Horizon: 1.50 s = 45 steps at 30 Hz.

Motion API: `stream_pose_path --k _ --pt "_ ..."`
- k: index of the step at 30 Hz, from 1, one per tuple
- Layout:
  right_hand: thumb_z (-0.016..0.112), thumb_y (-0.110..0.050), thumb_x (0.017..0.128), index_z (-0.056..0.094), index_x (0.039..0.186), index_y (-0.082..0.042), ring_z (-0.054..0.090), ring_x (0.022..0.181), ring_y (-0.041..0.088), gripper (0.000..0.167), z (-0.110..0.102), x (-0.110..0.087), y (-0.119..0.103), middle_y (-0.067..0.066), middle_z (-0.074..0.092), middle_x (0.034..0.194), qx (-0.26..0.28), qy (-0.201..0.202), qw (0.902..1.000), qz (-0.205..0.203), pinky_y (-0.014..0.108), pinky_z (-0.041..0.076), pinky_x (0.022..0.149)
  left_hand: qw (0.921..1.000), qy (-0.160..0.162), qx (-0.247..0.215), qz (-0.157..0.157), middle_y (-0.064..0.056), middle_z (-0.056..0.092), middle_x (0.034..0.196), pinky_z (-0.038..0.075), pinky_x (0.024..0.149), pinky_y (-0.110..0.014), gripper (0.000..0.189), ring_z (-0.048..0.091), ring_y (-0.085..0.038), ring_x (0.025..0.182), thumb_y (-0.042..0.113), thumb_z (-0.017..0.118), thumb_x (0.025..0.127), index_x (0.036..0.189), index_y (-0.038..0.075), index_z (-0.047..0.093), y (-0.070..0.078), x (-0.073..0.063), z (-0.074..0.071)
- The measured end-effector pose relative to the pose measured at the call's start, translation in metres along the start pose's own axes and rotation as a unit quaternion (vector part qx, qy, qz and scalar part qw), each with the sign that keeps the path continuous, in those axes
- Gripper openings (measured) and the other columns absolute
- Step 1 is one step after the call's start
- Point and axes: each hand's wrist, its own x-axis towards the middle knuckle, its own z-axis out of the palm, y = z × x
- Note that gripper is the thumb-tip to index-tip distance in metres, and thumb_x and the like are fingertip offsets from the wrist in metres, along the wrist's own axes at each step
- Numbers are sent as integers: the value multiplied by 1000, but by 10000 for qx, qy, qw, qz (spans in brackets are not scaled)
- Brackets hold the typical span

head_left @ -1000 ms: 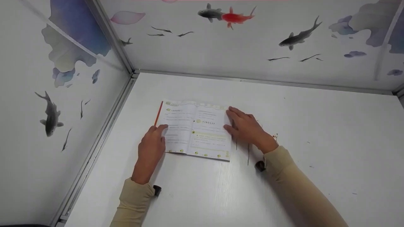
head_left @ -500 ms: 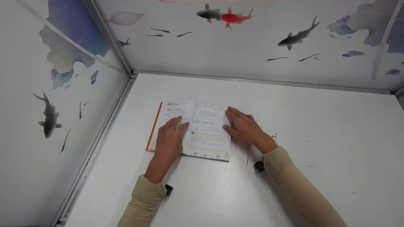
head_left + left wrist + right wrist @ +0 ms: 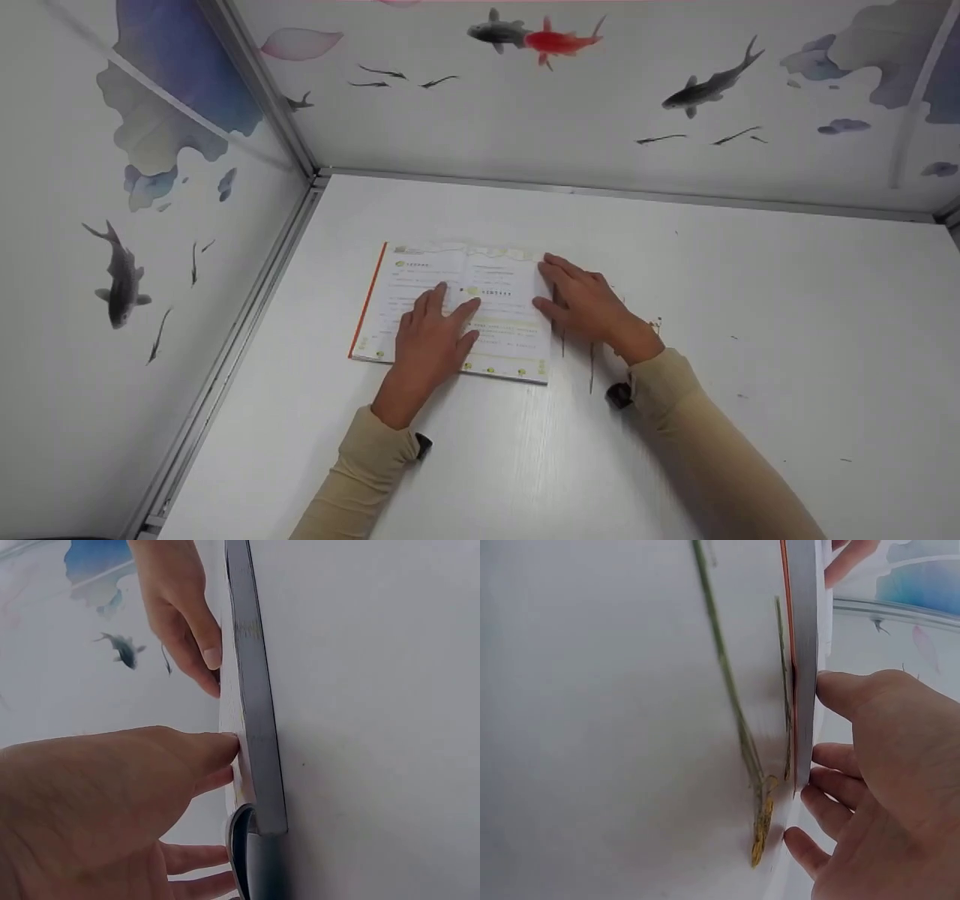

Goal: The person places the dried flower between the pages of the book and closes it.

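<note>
At the far left of the frame stands a white left panel (image 3: 60, 315) printed with a dark grey fish (image 3: 120, 281) and a purple-and-grey blotch (image 3: 172, 112). The white desk (image 3: 262, 420) begins beside it, and on it, near the centre of the frame, an opened book (image 3: 502, 315) lies with its pages up, a red strip (image 3: 368, 300) running down its left edge. From the lower left comes a tan left sleeve (image 3: 352, 480) with a black device (image 3: 422, 446) at the cuff; the left hand (image 3: 431, 337) beyond it lies over the middle of the book, its fingers spread and gripping nothing, and in the left wrist view its thumb touches the page. That view also shows a curved sheet (image 3: 238, 840) at the end of the page block. Above, in the upper middle, the back panel (image 3: 525, 112) carries a red fish (image 3: 559, 43). Just right of centre, the right hand (image 3: 589, 304) rests at the book's right edge with fingers extended and slightly bent, thumb and fingertips touching the edge without closing round it. Beside that edge, the right wrist view shows thin green stems (image 3: 727, 675), one with a yellowish tip (image 3: 759, 840); whether they are printed cannot be told. The tan right sleeve (image 3: 720, 442) fills the lower right.
</note>
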Motion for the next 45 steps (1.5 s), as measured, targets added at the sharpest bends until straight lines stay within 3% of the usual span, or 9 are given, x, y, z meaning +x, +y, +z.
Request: stream_pose_path --k 6,10,19,25,28,31,35,45 --pt "61 -38 112 29 171 -6 27 167 35 75 -8 -4 10 14 24 181 235 -222 9994 -119 65 26 129 9997 -102 222 -43 -19 42 169 47 113 -61 51 42 -40 154 40 72 105 154 33 61 4 4 0" --pt "61 -32 112 28 171 -6 28 166 37 72 -17 -9 14 15 30 179 415 -66 9990 -161 65 23 130 9996 -175 215 -69 -18 42 168 46 112 -62 50 40 -40 154 41 73 104 152 34 62 3 4 -2" --pt "61 -25 112 57 154 -4 51 151 41 47 -36 -36 26 19 61 156 503 549 9971 137 66 33 125 9994 -264 145 -146 -17 40 168 43 115 -64 49 35 -40 156 39 74 104 151 33 63 1 3 -7" --pt "72 -24 105 73 134 -5 66 127 37 34 -27 -54 26 15 74 130 172 539 9981 228 62 45 110 9988 -432 36 -239 -17 37 170 40 119 -65 51 33 -40 158 39 73 104 154 33 61 2 4 -9" --pt "81 -34 98 75 127 -8 65 118 34 39 -20 -60 18 11 74 121 -112 576 9980 228 58 48 103 9988 -437 10 -242 -17 37 171 40 119 -65 51 33 -40 158 39 72 105 154 33 61 2 4 -8" --pt "88 -47 91 75 124 -10 62 117 32 51 -14 -65 9 9 71 121 -342 615 9972 246 55 47 101 9989 -403 0 -230 -17 37 171 40 119 -64 51 34 -40 158 39 72 105 154 33 61 2 4 -7" --pt "91 -49 86 72 122 -11 60 120 32 56 -7 -67 1 8 68 123 -442 685 9963 263 55 45 102 9989 -387 -16 -248 -18 37 171 40 119 -64 51 34 -41 158 39 71 106 155 33 60 1 4 -5" --pt "82 -25 96 73 132 -8 61 124 41 41 -10 -60 14 17 65 128 -325 853 9945 507 60 48 100 9989 -404 -46 -248 -18 37 171 40 118 -65 50 35 -42 157 39 70 106 155 33 60 3 3 -6"
